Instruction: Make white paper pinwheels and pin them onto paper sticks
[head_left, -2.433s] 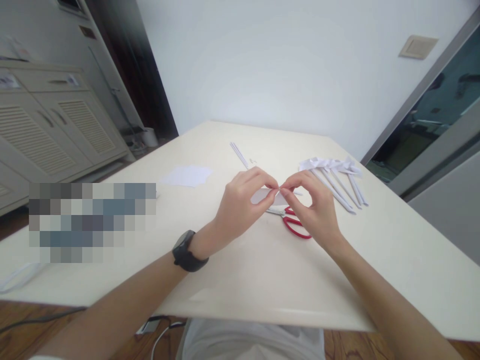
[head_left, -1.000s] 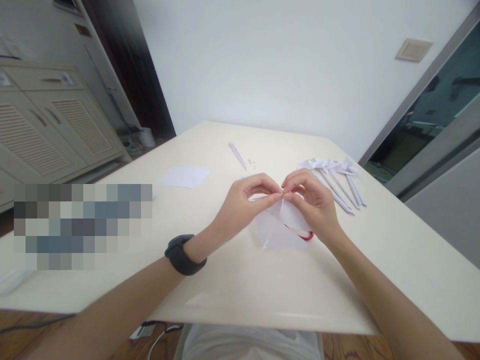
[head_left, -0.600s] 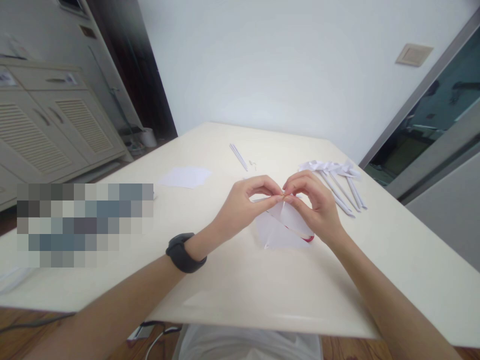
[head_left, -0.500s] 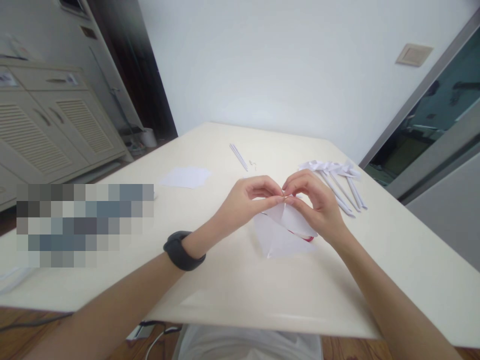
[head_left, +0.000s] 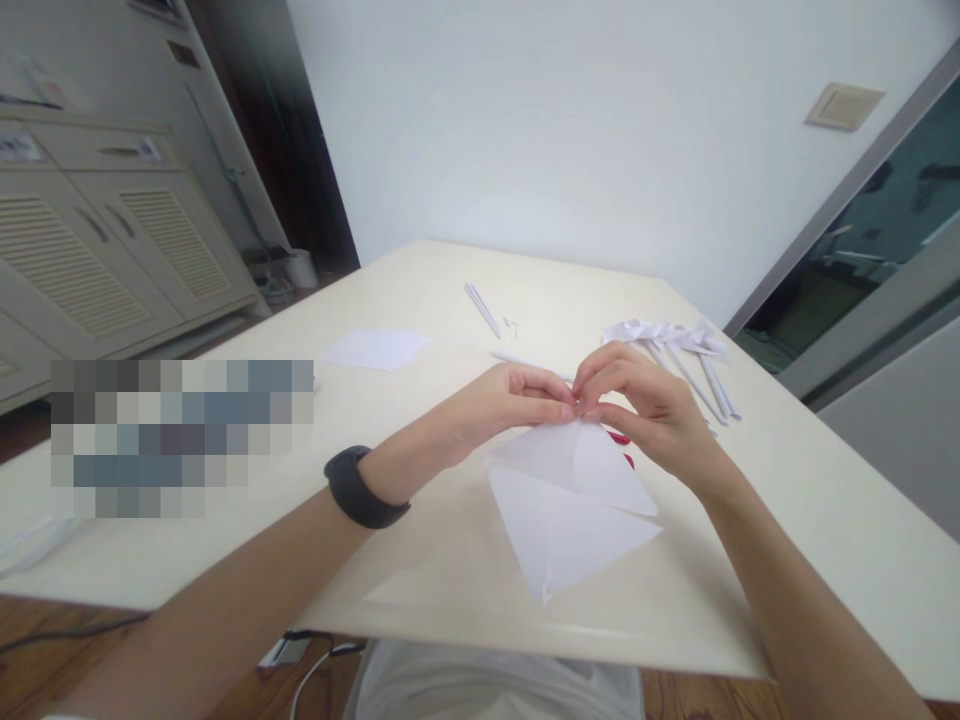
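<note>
Both hands meet over the table, pinching the top of a folded piece of white paper (head_left: 574, 530) between thumbs and fingers. My left hand (head_left: 529, 395), with a black band on the wrist, grips it from the left. From the right, my right hand (head_left: 649, 410) closes on the same top point, its fingertips touching the left ones. The paper hangs toward me in creased, pointed flaps. Behind it, partly covered, two red loops (head_left: 628, 461) show, probably scissor handles. Just beyond the hands lies a thin white paper roll (head_left: 514, 358), partly hidden.
White folded paper pieces with rolled paper stems (head_left: 701, 375) lie at the right. Thin paper rolls (head_left: 481, 310) and small scraps (head_left: 511, 326) are farther back. A stack of white paper (head_left: 379, 348) lies left. The table (head_left: 465, 570) meets the wall behind.
The paper has swung lower and toward me, so more of its flaps show. Both hands shifted slightly right and down, still pinching it. The view turned a little left.
</note>
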